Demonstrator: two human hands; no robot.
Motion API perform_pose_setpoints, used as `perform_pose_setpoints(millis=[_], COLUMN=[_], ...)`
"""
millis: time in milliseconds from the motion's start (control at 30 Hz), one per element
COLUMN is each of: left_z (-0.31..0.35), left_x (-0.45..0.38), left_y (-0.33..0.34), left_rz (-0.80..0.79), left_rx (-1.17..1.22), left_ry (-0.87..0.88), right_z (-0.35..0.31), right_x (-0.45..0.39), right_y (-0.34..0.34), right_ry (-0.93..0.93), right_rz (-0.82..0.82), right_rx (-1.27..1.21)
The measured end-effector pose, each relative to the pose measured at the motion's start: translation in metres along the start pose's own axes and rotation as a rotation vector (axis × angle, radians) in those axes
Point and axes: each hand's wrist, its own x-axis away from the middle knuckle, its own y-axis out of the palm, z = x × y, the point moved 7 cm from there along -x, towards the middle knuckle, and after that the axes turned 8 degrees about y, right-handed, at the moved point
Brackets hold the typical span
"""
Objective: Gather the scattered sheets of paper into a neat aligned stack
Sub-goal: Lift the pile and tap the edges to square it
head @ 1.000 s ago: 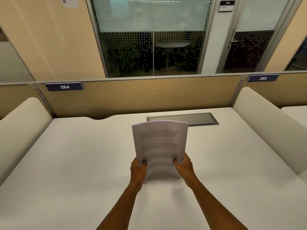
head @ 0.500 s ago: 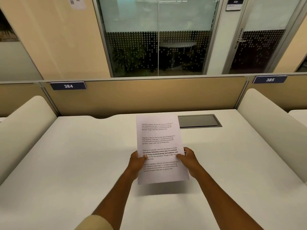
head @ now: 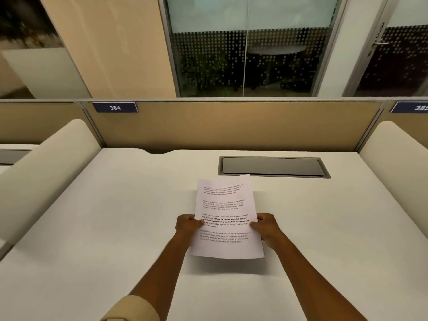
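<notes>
A stack of white printed sheets (head: 225,205) is held low over the middle of the white desk (head: 115,216), nearly flat, its near edge slightly raised with a shadow beneath. My left hand (head: 187,224) grips the stack's left edge, thumb on top. On the opposite edge my right hand (head: 266,227) grips it the same way. The sheets look aligned; I see only the top page with several text paragraphs. No loose sheets lie elsewhere on the desk.
A grey recessed cable hatch (head: 273,166) sits just beyond the paper. A tan partition (head: 231,126) labelled 384 closes the back. Rounded cream dividers stand on the left (head: 46,167) and the right (head: 398,163).
The stack was upright on its bottom edge, bowed, a second ago. Both hands have laid it back and lowered it toward the desk, where it is now almost flat.
</notes>
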Motion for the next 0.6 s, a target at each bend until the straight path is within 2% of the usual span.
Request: perform_pose_setpoints(millis=[167,400,600], left_z=[-0.002,0.011,0.012], left_x=[0.004,0.007,-0.010], left_y=[-0.026,-0.068,-0.111], left_rz=[0.133,0.326,0.365], left_rx=[-0.040,-0.167,-0.117], left_ry=[-0.021,0.097,0.096], right_z=[-0.005,-0.024,-0.041], right_x=[-0.007,-0.001,-0.006], right_y=[0.016,0.060,0.105], right_ry=[-0.009,-0.082,-0.061], right_rz=[-0.010,0.018,0.000], right_rx=[0.003,0.012,-0.031])
